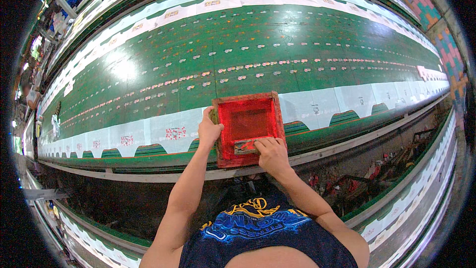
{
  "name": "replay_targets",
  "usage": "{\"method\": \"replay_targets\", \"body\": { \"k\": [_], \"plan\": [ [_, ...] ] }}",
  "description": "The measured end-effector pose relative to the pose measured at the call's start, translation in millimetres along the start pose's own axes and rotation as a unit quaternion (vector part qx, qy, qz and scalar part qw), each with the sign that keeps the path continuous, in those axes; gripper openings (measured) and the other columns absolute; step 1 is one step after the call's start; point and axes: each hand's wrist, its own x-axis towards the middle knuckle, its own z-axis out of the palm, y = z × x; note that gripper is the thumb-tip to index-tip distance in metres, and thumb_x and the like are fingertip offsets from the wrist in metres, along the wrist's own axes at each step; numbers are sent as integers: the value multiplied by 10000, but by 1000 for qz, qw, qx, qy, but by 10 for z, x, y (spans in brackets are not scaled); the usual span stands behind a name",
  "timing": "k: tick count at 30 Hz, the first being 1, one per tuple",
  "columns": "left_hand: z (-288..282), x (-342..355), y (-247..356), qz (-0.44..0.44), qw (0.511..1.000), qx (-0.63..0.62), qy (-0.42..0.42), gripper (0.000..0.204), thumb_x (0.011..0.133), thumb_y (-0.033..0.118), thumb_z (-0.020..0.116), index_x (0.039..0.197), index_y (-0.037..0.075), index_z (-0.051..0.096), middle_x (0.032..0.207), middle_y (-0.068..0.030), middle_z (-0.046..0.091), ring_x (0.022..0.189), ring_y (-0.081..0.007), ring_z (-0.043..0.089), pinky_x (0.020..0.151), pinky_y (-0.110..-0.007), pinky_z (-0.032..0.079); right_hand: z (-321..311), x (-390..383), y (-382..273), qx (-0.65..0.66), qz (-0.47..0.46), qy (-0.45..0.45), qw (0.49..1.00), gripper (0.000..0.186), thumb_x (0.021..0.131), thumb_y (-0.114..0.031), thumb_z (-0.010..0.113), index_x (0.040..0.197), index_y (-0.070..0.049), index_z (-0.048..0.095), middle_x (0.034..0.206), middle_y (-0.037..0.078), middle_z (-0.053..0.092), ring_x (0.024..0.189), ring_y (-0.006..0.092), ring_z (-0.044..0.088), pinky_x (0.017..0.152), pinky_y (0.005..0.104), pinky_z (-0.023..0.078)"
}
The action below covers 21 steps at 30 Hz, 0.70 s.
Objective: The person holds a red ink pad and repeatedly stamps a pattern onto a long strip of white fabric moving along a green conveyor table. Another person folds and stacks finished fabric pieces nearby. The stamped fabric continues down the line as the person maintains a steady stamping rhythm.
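A red-stained wooden screen printing frame (278, 111) lies over the row of white fabric pieces along the near edge of a long green table. My left hand (210, 129) grips the frame's left side, thumb on top and fingers wrapped round the outer edge. Inside the near end of the frame, my right hand (271, 152) is closed on a squeegee (244, 146) smeared with red and dark ink. Red ink coats the inner walls, and the mesh (250, 122) looks dark red. Whatever fabric lies under the frame is hidden.
White fabric pieces (129, 136) left of the frame carry red and dark prints; those to its right (317, 106) show dark prints only. Small print marks dot the green table (188, 64). Another fabric row (213, 4) lines the far edge. Other tables stand beyond and behind me.
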Motion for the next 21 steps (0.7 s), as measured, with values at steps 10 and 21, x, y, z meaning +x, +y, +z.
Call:
{"method": "replay_targets", "body": {
  "k": [10,21],
  "plan": [
    [-4,32,-58,19,999,-27,-16,811,711,106,811,1438,237,476,1075,-220,753,1011,-426,726,872,-506,561,-180,-88,-48,18,-15,-33,999,250,807,-70,632,1041,-102,713,1094,37,729,1036,223,672,908,430,469],
    [-53,-3,71,-16,999,-10,-37,825,713,105,827,1452,216,478,1099,-227,751,1051,-437,716,893,-503,561,306,575,253,-50,-56,73,994,230,820,-107,642,1043,-91,696,1068,53,715,1036,238,660,925,444,468]
  ]
}}
